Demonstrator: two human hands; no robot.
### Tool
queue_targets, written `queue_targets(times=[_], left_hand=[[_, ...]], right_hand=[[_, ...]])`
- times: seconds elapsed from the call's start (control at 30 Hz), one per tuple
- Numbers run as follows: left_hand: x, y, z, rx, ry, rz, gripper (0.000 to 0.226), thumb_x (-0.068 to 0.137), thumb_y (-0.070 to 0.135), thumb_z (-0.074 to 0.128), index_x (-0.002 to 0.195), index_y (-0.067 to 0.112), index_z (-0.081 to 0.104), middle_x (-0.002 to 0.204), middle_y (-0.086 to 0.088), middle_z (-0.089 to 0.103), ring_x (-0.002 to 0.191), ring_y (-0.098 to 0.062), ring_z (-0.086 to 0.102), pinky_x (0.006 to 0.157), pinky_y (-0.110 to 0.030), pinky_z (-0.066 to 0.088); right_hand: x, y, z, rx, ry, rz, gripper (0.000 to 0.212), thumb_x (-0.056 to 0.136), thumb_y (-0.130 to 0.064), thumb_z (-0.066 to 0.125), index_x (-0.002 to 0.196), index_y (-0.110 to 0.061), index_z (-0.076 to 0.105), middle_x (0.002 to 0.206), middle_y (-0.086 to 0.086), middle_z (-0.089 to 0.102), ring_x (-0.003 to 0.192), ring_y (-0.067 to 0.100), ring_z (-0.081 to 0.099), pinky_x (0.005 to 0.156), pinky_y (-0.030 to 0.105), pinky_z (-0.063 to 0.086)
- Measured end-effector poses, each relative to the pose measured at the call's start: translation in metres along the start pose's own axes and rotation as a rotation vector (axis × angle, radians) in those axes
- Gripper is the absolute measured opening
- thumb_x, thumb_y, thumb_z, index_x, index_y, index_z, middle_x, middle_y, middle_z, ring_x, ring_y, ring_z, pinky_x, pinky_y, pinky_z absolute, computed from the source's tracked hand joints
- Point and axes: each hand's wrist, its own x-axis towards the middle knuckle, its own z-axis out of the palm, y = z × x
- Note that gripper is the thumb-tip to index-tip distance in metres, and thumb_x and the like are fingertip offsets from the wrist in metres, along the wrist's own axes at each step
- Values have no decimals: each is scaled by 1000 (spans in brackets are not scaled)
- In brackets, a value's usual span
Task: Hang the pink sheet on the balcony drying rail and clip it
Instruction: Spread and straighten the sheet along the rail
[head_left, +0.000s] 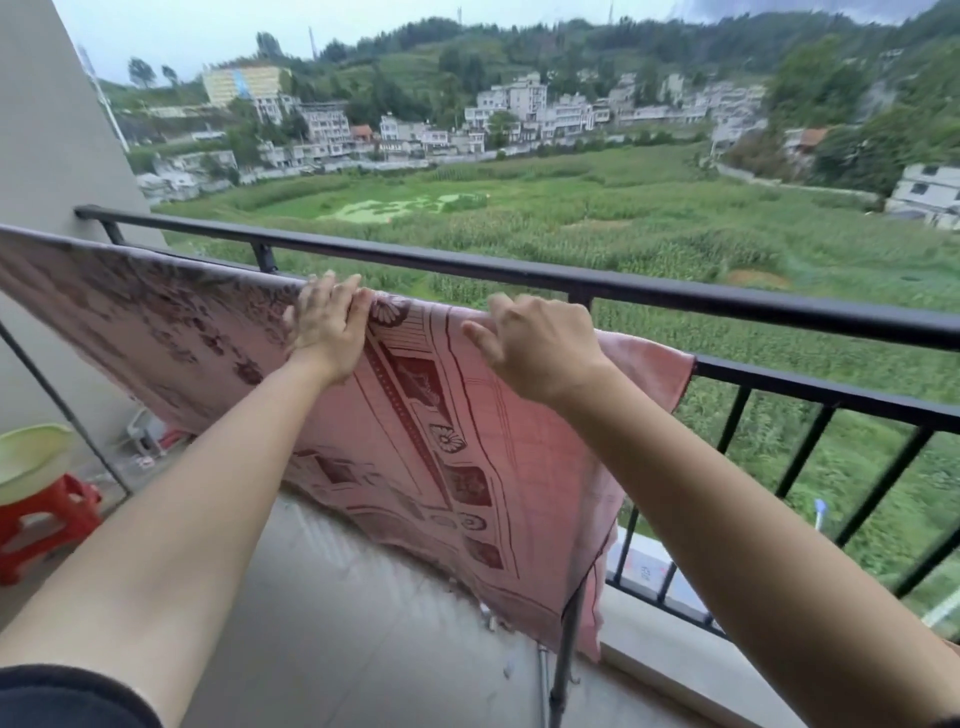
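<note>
The pink sheet (467, 441) with a dark red flower and border pattern hangs over a drying rail that it hides, just inside the black balcony railing (727, 306). It drapes down on my side, and its right end folds over at the top. My left hand (327, 332) lies on the sheet's top fold with the fingers bent over the edge. My right hand (535, 348) grips the top fold a little further right, fingers curled. I see no clips.
A thin metal leg of the rack (563, 654) stands under the sheet's right corner. A slanted rod (52, 395) runs down at the left. A green basin (31, 457) sits on a red stool (47, 514) by the grey wall (47, 156).
</note>
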Motion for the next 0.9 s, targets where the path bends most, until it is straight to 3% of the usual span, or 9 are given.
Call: queue_targets(times=[0.1,0.33,0.47,0.57,0.63,0.7,0.8,0.9], left_hand=[[19,-36,-5,55,-40,-3,54,100,57,16,143,33,40,160,-1,21,149,-22,9,118,-50,7],[60,-88,-14,86,-85,-6,53,100,57,15,136,28,41,154,-5,26,147,-25,10,118,-53,13],[68,-80,-17,7,-106,-179,53,102,49,14,143,26,38,162,0,13,150,-21,0,118,-55,3],[67,-49,-16,-33,-21,-313,51,101,37,19,138,17,49,160,-6,21,149,-29,6,115,-64,0],[53,-19,-7,-56,130,-202,53,101,43,22,128,15,57,155,-11,32,147,-32,16,115,-63,3],[25,20,5,-86,237,64,55,100,49,22,123,17,60,148,-11,43,141,-29,31,116,-56,11],[-15,72,25,-97,252,395,55,100,50,21,113,17,65,121,-10,62,118,-28,53,112,-50,22],[-26,85,36,-92,314,403,58,100,47,21,81,11,61,84,-11,62,87,-32,53,105,-53,29]], right_hand=[[4,-3,14,-141,42,-7,52,100,-60,25,98,-18,54,85,4,66,70,24,62,54,33,38],[4,0,26,-251,169,-42,57,93,-69,34,92,-15,53,73,3,60,56,24,61,44,30,37],[3,-1,28,-230,206,-78,59,92,-70,35,92,-14,53,73,3,56,54,23,56,46,30,37],[-7,9,18,-240,199,-17,61,89,-74,32,84,-15,49,66,0,50,50,19,46,47,27,34],[-17,21,15,-264,205,16,61,87,-76,35,80,-16,47,65,-1,51,51,19,48,48,27,32],[-27,31,14,-249,228,35,60,85,-76,43,77,-16,48,66,0,55,53,20,52,47,26,32],[-38,41,10,-226,227,71,64,80,-80,45,83,-17,54,70,-3,57,54,18,52,48,25,31],[-56,57,4,16,204,134,67,75,-79,53,111,-22,63,93,-3,68,73,17,63,58,28,45]])
